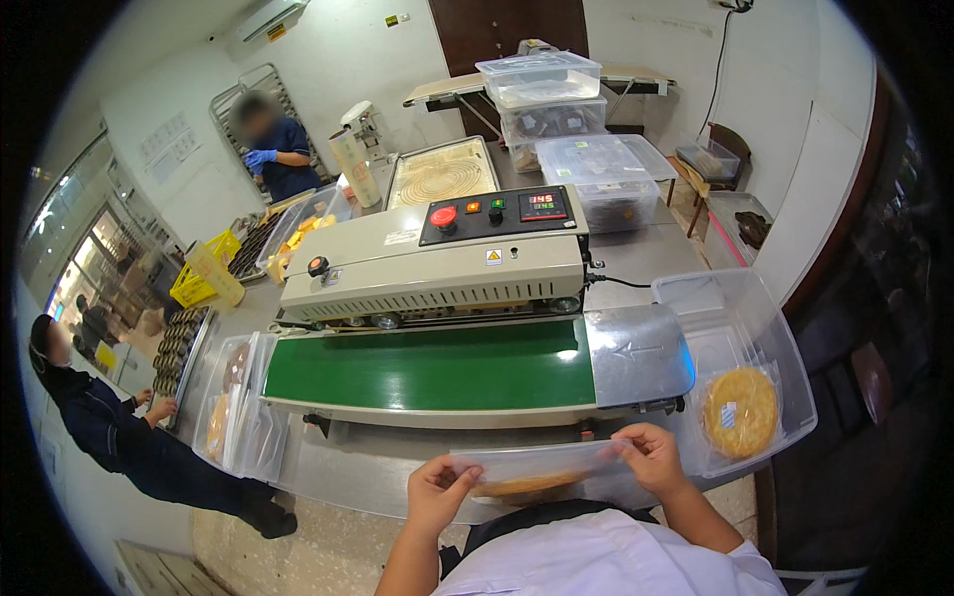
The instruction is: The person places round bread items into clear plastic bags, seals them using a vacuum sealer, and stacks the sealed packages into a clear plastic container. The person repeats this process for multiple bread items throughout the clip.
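Observation:
A clear plastic bag (533,462) with a flat golden baked round (531,484) inside is stretched between my two hands, close to my body. My left hand (440,484) pinches the bag's left upper corner, and my right hand (652,458) pinches the right one. Just beyond the bag stands a continuous band sealer (436,276) with a green conveyor belt (432,369). A metal plate (637,357) marked with an arrow sits at the belt's right end. To my right, a clear plastic bin (715,320) holds a bagged golden round (740,412) with a small packet on it.
At the belt's left stands another clear bin (272,447) with bagged baked goods. Stacked lidded containers (596,160) and a baking tray (447,171) are behind the sealer. One person (119,425) works at the left; another, in blue gloves (261,158), stands at the back.

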Demonstrator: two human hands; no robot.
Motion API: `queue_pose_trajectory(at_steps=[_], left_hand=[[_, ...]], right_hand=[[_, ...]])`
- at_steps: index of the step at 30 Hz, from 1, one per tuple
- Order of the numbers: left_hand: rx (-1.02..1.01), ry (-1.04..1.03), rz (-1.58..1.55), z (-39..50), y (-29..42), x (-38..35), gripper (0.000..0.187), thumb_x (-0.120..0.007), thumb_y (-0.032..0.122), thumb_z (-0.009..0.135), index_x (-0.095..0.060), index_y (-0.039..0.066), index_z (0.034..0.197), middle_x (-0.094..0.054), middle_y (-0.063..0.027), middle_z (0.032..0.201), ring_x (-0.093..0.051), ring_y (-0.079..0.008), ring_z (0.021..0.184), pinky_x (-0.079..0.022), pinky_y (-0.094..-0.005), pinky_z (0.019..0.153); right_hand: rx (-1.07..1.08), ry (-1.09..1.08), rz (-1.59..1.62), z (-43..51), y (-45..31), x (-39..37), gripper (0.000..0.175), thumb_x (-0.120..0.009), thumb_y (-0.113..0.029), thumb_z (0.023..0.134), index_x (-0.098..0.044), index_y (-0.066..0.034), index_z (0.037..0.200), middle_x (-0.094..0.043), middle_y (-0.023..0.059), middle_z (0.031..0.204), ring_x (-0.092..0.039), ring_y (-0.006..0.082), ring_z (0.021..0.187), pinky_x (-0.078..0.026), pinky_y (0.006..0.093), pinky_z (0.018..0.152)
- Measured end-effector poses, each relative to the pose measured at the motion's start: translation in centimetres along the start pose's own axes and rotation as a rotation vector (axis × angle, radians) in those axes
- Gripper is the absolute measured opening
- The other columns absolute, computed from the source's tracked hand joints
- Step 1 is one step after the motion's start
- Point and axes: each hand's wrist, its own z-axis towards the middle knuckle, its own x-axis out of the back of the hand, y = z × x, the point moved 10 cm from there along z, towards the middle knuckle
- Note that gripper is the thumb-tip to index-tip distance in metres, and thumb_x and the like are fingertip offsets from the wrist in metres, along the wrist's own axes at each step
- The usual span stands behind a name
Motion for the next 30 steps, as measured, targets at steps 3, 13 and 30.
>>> queue_pose_trajectory(at_steps=[3,13,30], left_hand=[[-0.072,0.001,-0.058,-0.3,0.6,0.2,0.011,-0.060,-0.003,0.076,-0.054,0.001,0.085,-0.061,-0.0076,0.075,-0.059,-0.0138,0.067,-0.050,-0.0270,0.059],[-0.059,-0.050,-0.173,-0.5,-1.3,-0.4,0.014,-0.058,-0.002,0.078,-0.052,0.002,0.090,-0.060,-0.0075,0.077,-0.060,-0.0140,0.067,-0.051,-0.0260,0.059],[-0.242,-0.245,-0.251,-1.1,0.1,-1.8,0.006,-0.050,-0.003,0.082,-0.051,0.002,0.081,-0.052,-0.0085,0.077,-0.056,-0.0154,0.068,-0.047,-0.0270,0.061]], right_hand=[[0.085,0.002,0.038,-0.1,-1.0,0.2,0.014,-0.054,0.004,0.078,-0.057,0.0000,0.091,-0.060,0.0063,0.084,-0.056,0.0095,0.078,-0.044,0.0230,0.072],[-0.031,-0.096,0.086,-0.8,0.0,-1.9,0.023,-0.052,0.011,0.070,-0.055,-0.0001,0.090,-0.060,0.0123,0.090,-0.057,0.0153,0.084,-0.044,0.0278,0.078],[0.089,-0.160,0.099,-1.0,-1.8,-2.8,0.018,-0.047,0.010,0.074,-0.059,-0.0012,0.083,-0.060,0.0172,0.099,-0.056,0.0190,0.091,-0.042,0.0272,0.083]])
